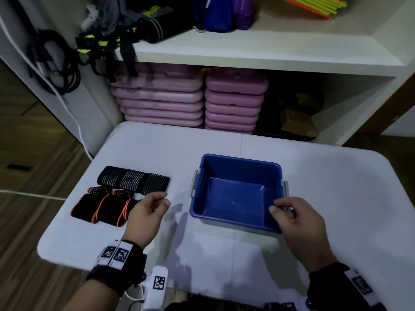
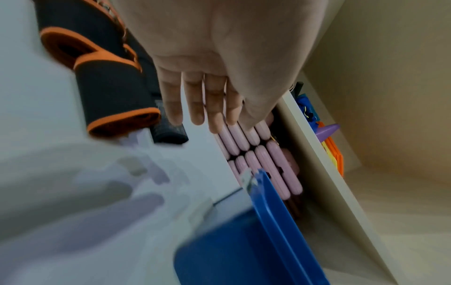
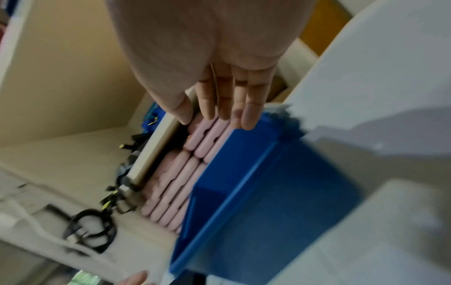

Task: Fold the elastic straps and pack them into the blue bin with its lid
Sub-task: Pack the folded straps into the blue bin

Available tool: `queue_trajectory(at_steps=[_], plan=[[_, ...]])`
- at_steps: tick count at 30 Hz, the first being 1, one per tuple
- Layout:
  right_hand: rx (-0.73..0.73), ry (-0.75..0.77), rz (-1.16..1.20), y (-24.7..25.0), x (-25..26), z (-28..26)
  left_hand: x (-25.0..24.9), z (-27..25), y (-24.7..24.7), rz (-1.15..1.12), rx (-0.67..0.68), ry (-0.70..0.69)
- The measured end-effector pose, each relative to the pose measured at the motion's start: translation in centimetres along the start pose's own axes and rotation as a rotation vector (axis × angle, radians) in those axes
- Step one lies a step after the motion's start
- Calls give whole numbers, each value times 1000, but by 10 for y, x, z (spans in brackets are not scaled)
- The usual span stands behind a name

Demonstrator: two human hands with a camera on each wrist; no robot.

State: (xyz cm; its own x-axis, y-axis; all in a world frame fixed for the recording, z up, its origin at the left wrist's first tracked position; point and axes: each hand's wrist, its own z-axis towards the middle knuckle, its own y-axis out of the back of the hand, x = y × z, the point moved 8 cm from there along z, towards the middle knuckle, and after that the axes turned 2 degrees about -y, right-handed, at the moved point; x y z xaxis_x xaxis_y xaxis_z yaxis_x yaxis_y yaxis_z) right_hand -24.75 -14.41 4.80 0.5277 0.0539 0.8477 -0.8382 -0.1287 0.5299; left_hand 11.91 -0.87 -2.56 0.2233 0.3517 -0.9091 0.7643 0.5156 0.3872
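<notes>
The bin (image 1: 237,194) is set open and empty on the white bench (image 1: 325,198), right of centre, with no lid seen on it. To its left the straps are laid in two rows: three orange-edged straps (image 1: 98,208) near, three striped black straps (image 1: 133,180) far. The right hand (image 1: 296,223) is held at the bin's near right corner; whether the rim is touched cannot be told, as the wrist view is blurred. Its fingers (image 3: 251,113) are seen nearly straight, holding nothing. The left hand (image 1: 146,215) is held over the rightmost orange-edged strap, fingers (image 2: 195,104) loosely extended and empty. Pink cases (image 1: 161,97) are stacked under the shelf (image 1: 247,52) beyond.
</notes>
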Motion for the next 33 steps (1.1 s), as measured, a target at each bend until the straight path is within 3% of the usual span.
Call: queue_trajectory(at_steps=[4, 7, 11, 15, 18, 25, 29, 33], plan=[[233, 97, 27, -92, 70, 11, -1, 38, 50, 425, -21, -143], [401, 198, -56, -179, 114, 19, 14, 65, 72, 666, 53, -157], [621, 284, -364, -295, 147, 42, 45, 85, 83, 715, 133, -110], [716, 250, -651, -370, 144, 71, 61, 86, 80, 742, 139, -163], [766, 156, -777, -399, 121, 85, 60, 84, 81, 786, 76, -201], [794, 62, -791, -414, 95, 93, 63, 100, 59, 1011, 232, -108], [773, -28, -693, -412, 88, 94, 70, 109, 52, 1065, 271, -101], [751, -59, -493, -401, 104, 96, 73, 112, 57, 930, 252, -85]])
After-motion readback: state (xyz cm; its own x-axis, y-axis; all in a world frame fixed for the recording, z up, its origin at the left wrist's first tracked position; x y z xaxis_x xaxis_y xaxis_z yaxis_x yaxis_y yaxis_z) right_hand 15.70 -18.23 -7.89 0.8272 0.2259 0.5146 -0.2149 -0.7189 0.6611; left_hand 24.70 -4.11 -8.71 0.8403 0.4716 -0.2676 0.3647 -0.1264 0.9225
